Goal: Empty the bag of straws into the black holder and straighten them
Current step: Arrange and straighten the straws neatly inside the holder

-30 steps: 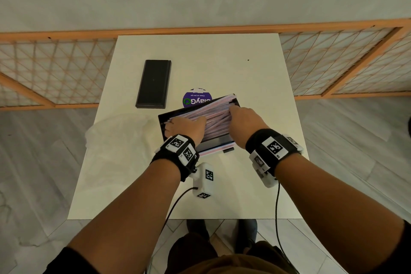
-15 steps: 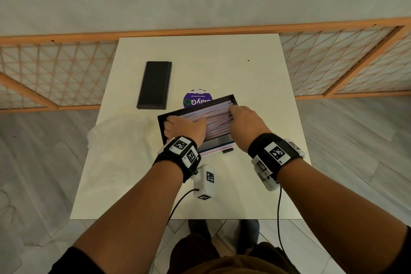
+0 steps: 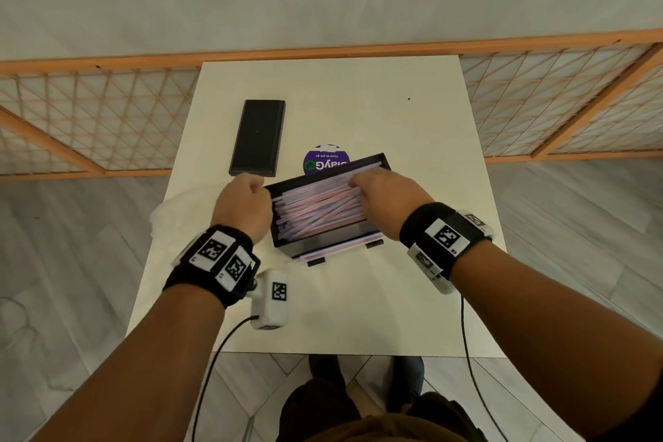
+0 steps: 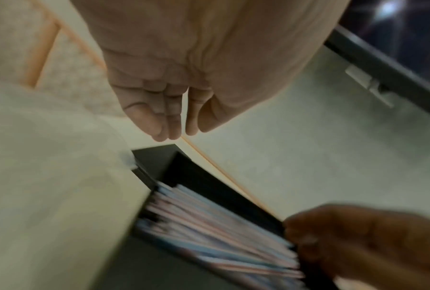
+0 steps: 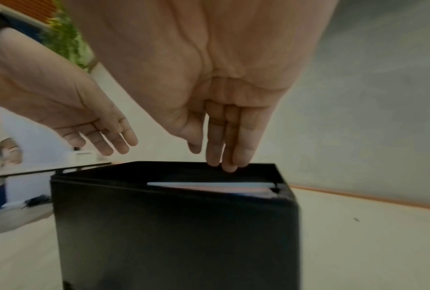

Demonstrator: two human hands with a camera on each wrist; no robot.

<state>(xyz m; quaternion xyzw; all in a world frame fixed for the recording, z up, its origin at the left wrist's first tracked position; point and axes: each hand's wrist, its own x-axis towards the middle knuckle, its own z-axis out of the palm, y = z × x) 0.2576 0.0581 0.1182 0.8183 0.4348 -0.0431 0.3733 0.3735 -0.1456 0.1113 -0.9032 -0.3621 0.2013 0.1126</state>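
Observation:
The black holder [image 3: 323, 242] stands mid-table, filled with pink, blue and white straws [image 3: 315, 212] lying lengthwise and a bit crossed. A few straws show in its front slot [image 3: 341, 250]. My left hand [image 3: 256, 187] hovers at the holder's left end with straight fingers [image 4: 159, 129], holding nothing. My right hand [image 3: 358, 181] is at the right end, its straight fingertips [image 5: 223, 164] dipping over the rim onto the straws [image 5: 208, 186]. The empty white bag [image 3: 175, 215] lies left of the holder [image 4: 184, 172].
A flat black lid [image 3: 258, 136] lies at the back left of the white table [image 3: 358, 316]. A round purple sticker [image 3: 324, 161] sits just behind the holder. An orange lattice railing [image 3: 89, 118] runs behind the table.
My left hand has come off the straws and moved out past the holder's left end. The right hand stays at the right end. The straws now lie lower inside the holder.

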